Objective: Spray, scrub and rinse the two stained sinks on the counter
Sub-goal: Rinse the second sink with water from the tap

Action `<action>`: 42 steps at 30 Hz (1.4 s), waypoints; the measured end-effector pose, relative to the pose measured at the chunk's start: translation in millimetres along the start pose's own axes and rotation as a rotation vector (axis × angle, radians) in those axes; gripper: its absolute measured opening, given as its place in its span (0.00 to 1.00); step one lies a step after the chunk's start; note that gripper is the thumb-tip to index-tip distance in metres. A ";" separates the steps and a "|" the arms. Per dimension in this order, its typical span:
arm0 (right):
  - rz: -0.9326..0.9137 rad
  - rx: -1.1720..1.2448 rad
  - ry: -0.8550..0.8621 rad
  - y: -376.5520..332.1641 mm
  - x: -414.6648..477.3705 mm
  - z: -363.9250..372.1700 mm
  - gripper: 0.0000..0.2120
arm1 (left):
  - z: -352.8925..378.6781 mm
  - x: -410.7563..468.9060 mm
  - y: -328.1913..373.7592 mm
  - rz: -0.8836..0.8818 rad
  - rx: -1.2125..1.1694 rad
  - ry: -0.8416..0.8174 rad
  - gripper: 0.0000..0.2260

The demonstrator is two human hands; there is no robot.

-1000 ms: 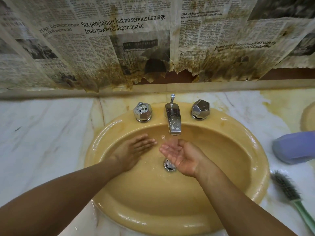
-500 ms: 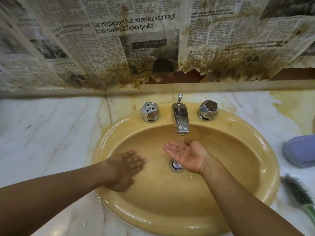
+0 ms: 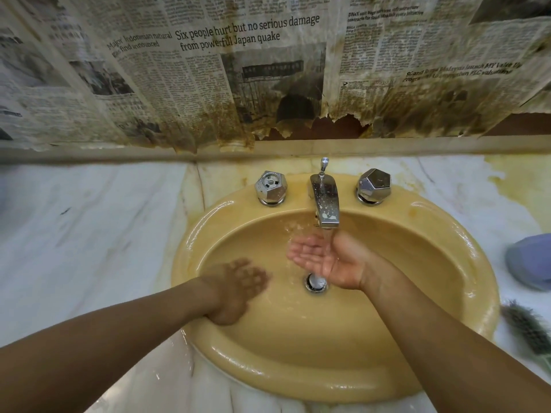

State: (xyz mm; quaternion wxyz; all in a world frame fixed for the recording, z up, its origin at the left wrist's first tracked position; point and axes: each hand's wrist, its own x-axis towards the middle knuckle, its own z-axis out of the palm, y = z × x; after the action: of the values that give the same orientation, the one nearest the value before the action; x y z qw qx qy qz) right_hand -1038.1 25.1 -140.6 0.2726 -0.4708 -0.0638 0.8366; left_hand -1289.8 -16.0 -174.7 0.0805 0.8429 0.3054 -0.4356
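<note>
Basically rinse stage, as far as one view showed. The yellow sink sat in the marble counter, close to its back edge under the stained newspaper on the wall. Water ran from the chrome spout into the right hand, which was cupped palm-up under the stream just above the drain, fingers loosely together and slightly bent, holding nothing but water. The left hand lay palm-down on the basin's left inner wall, blurred; its fingers looked spread and flat against the surface, gripping nothing. Both knobs, the left knob and the right knob, stood untouched. The brush lay on the counter at its right edge, well apart from both hands, with a purple object behind it, cut off by the frame, so I could not identify it. The basin looked wet and glossy, with no foam or obvious grime, so spraying and scrubbing here were likely done and only the rinse was left. Yellow-brown staining remained on the counter toward the back right corner. The second sink was not in view, so its status could not be told.
</note>
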 end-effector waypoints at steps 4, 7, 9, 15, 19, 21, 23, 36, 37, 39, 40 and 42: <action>0.010 -0.028 0.068 -0.1 -1.6 -0.4 0.18 | -3.8 6.3 14.8 -0.101 -0.012 0.031 0.28; -0.028 -0.045 0.063 -1.8 0.9 -3.0 0.17 | -5.7 -0.8 28.1 0.061 -0.197 -0.086 0.29; 0.018 -0.111 0.008 -0.1 -1.2 1.6 0.16 | -4.1 -0.6 18.8 -0.027 -0.143 -0.018 0.29; 0.192 -0.319 -0.155 8.3 -6.6 15.3 0.22 | -10.8 4.3 40.9 -0.064 -0.306 -0.079 0.29; 0.332 -0.835 -0.013 16.8 -30.1 -9.9 0.20 | -39.6 10.0 87.6 0.191 -0.737 -0.226 0.27; 0.228 -0.957 0.164 12.5 -35.9 -23.4 0.19 | -51.2 10.6 100.3 0.289 -0.842 -0.219 0.28; 0.048 -0.855 0.267 3.9 -30.8 -31.5 0.18 | -52.3 7.9 101.2 0.327 -0.856 -0.231 0.26; 0.284 -0.536 -0.180 22.9 -39.0 8.0 0.21 | -28.5 9.3 68.8 -0.315 -0.557 -0.232 0.27; 0.317 -0.687 -0.152 25.1 -50.2 0.6 0.20 | -36.2 13.0 82.6 -0.231 -0.616 -0.214 0.26; 0.276 -1.011 0.036 26.1 -67.6 -17.7 0.19 | -54.2 22.5 115.0 0.051 -0.748 -0.148 0.28; 0.213 -1.147 0.149 24.0 -72.3 -26.1 0.17 | -67.0 24.7 127.1 0.177 -0.827 -0.133 0.28; 0.059 -1.258 0.321 15.0 -71.6 -39.2 0.16 | -82.5 23.3 135.1 0.244 -0.918 -0.161 0.26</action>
State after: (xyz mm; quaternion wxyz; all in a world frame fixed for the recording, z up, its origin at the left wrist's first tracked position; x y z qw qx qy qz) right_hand -982.5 -30.5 -113.7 -0.0721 -0.6612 -0.4874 0.5658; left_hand -1144.1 -80.6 -160.4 0.5184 0.7134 0.3579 -0.3070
